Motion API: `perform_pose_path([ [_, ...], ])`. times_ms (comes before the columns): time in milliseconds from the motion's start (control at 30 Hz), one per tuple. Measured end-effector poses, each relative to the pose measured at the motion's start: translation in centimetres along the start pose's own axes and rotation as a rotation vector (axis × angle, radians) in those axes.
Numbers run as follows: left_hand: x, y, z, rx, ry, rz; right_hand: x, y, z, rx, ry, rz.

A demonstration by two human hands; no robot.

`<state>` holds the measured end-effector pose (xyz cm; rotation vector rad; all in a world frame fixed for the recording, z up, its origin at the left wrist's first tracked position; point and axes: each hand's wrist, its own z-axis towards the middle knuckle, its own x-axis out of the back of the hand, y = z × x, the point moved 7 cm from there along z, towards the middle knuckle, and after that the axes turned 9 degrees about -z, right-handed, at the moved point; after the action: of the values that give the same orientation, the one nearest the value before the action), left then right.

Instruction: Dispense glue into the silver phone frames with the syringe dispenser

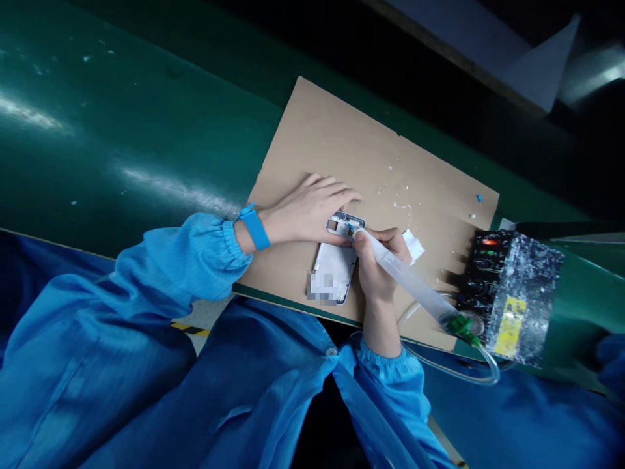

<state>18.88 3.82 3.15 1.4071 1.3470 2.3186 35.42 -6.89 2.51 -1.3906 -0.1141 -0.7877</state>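
On a sheet of brown cardboard (371,150) lies a silvery phone frame (336,262) with a square cutout near its top end. My left hand (317,205), a blue band at its wrist, steadies this frame, fingers over the upper left side and thumb across it. Gripped in my right hand (378,260) is a long translucent dispensing syringe (407,281), slanting down so its blue tip meets or nearly meets the frame's upper part. The exact contact is too small to tell. A green fitting (461,324) caps the syringe's rear end.
A black control box (517,293) with knobs, a lit display and a yellow label stands at the right. Clear tubing (488,378) loops below it. A white scrap (413,246) lies by my right hand; white crumbs and a blue bit (479,198) dot the cardboard.
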Motion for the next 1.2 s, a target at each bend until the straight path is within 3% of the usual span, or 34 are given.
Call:
perform_pose_path([
  [900, 0.1, 0.06, 0.0, 0.016, -0.006, -0.022, -0.26, 0.51, -0.09, -0.033, -0.038, -0.015],
  [1200, -0.01, 0.01, 0.01, 0.003, -0.008, -0.022, -0.33, -0.25, 0.15, 0.016, -0.014, -0.002],
])
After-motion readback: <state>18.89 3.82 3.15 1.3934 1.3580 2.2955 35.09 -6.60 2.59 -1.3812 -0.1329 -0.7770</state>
